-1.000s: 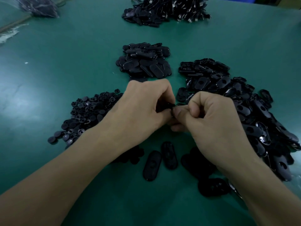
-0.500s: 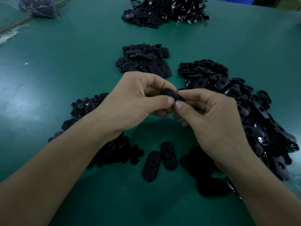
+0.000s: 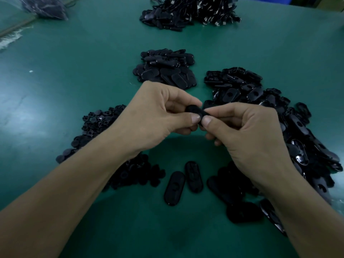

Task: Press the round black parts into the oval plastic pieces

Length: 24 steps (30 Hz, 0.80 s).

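Observation:
Above the green table my left hand (image 3: 158, 116) and my right hand (image 3: 247, 131) meet, both pinching one black oval plastic piece (image 3: 195, 111) between thumbs and fingers. Both thumb tips press on it side by side, and most of the piece is hidden by the fingers. A heap of small round black parts (image 3: 98, 123) lies to the left, partly under my left forearm. A large heap of oval pieces (image 3: 264, 101) spreads along the right. Two oval pieces (image 3: 183, 182) lie flat on the table below my hands.
Another pile of oval pieces (image 3: 165, 69) sits just beyond my hands. A bigger heap of black parts with metal ends (image 3: 189, 12) lies at the far edge. A plastic bag (image 3: 44, 6) rests at the far left. More dark ovals (image 3: 234, 198) lie under my right wrist.
Both hands have lifted off the table and turned thumbs-up, bringing the oval piece into view between the thumbs; a second ago they were knuckles-up and lower.

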Motion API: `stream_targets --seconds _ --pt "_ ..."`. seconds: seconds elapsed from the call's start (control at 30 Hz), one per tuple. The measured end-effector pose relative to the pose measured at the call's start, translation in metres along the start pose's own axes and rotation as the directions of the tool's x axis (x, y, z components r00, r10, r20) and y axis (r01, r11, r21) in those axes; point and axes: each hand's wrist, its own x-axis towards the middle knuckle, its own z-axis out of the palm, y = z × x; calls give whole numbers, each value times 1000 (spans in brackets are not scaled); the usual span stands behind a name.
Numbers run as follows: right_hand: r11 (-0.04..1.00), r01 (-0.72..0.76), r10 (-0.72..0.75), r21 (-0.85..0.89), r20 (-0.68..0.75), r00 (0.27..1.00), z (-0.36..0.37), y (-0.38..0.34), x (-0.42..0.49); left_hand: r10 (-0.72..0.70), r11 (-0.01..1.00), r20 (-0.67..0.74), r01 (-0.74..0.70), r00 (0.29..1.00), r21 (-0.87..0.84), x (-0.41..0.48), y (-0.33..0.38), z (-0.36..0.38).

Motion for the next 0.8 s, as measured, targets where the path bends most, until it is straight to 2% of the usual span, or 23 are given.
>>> stream_targets --seconds 0.23,0.43,0.6,0.67,0.8 --pt "1000 -15 15 7 -38 999 2 -1 1 32 999 15 -32 999 -14 -1 1 2" --pt "999 33 -33 -3 -16 999 1 -4 -1 64 998 -5 -64 998 13 1 2 0" --pt "992 98 -102 -85 -38 994 3 -9 -2 136 990 -45 -133 990 54 3 0 2" --pt "982 108 -127 -156 -111 986 4 -9 -2 140 990 -105 -135 985 50 6 -2 -1" --pt "912 98 -210 -398 -250 945 -1 -6 -2 94 995 -342 -100 935 0 16 -10 -20"
